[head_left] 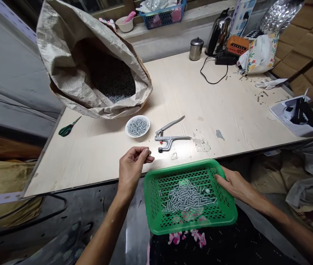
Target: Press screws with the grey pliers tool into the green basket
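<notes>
Right hand point(235, 184) gripping green basket point(159, 206) of small screws point(186, 198); left hand point(131, 165) pinching 1 screw point(148, 151) — bowl point(137, 126), sack point(62, 40), pliers point(169, 136) sitting on worktop point(95, 154).

Green-handled scissors point(68, 128) lie near the desk's point(95, 154) left edge. An open paper sack point(70, 55) sits at its far left corner. A steel kettle point(219, 32) and small tin point(196, 48) stand along the far edge.
</notes>
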Action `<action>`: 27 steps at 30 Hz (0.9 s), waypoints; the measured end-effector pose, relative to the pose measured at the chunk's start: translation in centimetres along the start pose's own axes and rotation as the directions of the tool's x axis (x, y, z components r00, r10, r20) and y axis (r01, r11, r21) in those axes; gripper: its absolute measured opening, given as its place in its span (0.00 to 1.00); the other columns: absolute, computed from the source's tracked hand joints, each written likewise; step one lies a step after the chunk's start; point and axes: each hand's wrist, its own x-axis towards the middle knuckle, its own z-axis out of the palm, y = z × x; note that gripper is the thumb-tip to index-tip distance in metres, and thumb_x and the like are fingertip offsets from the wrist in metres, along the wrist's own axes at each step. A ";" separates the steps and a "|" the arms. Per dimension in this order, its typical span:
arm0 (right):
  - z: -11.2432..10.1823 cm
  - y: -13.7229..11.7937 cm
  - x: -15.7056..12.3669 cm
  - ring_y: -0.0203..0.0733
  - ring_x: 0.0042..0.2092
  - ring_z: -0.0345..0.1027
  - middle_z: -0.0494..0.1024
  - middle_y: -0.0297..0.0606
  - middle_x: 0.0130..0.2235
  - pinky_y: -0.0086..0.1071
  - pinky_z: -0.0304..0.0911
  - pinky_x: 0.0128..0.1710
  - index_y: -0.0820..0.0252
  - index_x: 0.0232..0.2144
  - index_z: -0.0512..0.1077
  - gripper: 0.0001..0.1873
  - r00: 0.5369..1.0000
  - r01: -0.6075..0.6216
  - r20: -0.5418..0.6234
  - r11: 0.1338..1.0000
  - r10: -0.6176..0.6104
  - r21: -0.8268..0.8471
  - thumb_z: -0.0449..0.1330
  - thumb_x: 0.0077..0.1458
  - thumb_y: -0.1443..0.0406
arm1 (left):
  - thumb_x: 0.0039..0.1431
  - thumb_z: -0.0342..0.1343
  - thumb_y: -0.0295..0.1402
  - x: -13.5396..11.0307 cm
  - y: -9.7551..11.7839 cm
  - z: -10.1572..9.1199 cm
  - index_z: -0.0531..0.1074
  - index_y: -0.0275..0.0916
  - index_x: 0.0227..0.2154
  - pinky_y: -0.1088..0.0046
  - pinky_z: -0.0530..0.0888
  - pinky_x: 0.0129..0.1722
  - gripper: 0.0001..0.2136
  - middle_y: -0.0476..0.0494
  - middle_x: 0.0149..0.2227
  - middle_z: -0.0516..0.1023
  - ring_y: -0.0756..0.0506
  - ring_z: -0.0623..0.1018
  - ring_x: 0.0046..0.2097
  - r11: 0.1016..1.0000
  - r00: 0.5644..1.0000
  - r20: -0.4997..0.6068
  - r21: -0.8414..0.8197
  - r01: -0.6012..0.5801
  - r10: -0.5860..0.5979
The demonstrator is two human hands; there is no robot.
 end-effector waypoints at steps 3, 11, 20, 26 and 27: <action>0.6 0.5 0.2 0.39 0.26 0.63 0.68 0.30 0.23 0.30 0.58 0.26 0.58 0.32 0.68 0.15 1.000 -0.019 -0.008 1.000 0.019 0.020 0.47 0.54 0.56 | 0.50 0.61 0.41 -1.0 -0.6 0.2 0.73 0.34 0.33 0.70 0.77 0.34 0.14 0.47 0.29 0.77 0.48 0.79 0.29 1.000 1.000 0.011 -0.003 0.026 -0.026; 1.8 1.5 0.7 0.40 0.29 0.65 0.71 0.32 0.26 0.30 0.57 0.29 0.58 0.31 0.67 0.12 0.999 0.024 -0.036 1.000 -0.025 -0.014 0.46 0.54 0.59 | 0.48 0.62 0.42 -2.8 -1.6 0.4 0.73 0.34 0.32 0.72 0.75 0.33 0.15 0.47 0.27 0.77 0.48 0.79 0.29 0.997 0.997 0.031 -0.034 0.066 -0.065; 2.9 0.8 1.3 0.41 0.27 0.66 0.70 0.33 0.24 0.30 0.53 0.27 0.58 0.37 0.65 0.12 0.982 -0.024 -0.188 0.991 0.000 -0.129 0.46 0.56 0.61 | 0.46 0.63 0.43 -3.2 -1.9 0.1 0.75 0.33 0.35 0.71 0.75 0.35 0.18 0.46 0.25 0.78 0.47 0.79 0.30 0.996 0.997 0.010 -0.041 0.078 -0.078; 2.8 1.8 0.9 0.36 0.26 0.62 0.67 0.28 0.24 0.29 0.56 0.27 0.57 0.38 0.67 0.13 0.993 0.102 -0.066 0.994 -0.099 0.046 0.47 0.56 0.60 | 0.47 0.63 0.42 -5.1 -2.5 0.6 0.76 0.35 0.34 0.73 0.74 0.34 0.16 0.46 0.27 0.79 0.48 0.78 0.29 0.991 0.991 0.037 -0.050 0.127 -0.126; 2.9 2.1 0.8 0.36 0.26 0.62 0.67 0.28 0.24 0.29 0.57 0.27 0.57 0.38 0.67 0.13 0.994 0.094 -0.066 0.994 -0.090 0.053 0.47 0.55 0.59 | 0.47 0.63 0.42 -5.5 -2.7 0.7 0.76 0.35 0.34 0.73 0.74 0.34 0.15 0.46 0.27 0.79 0.48 0.78 0.29 0.989 0.989 0.046 -0.049 0.143 -0.140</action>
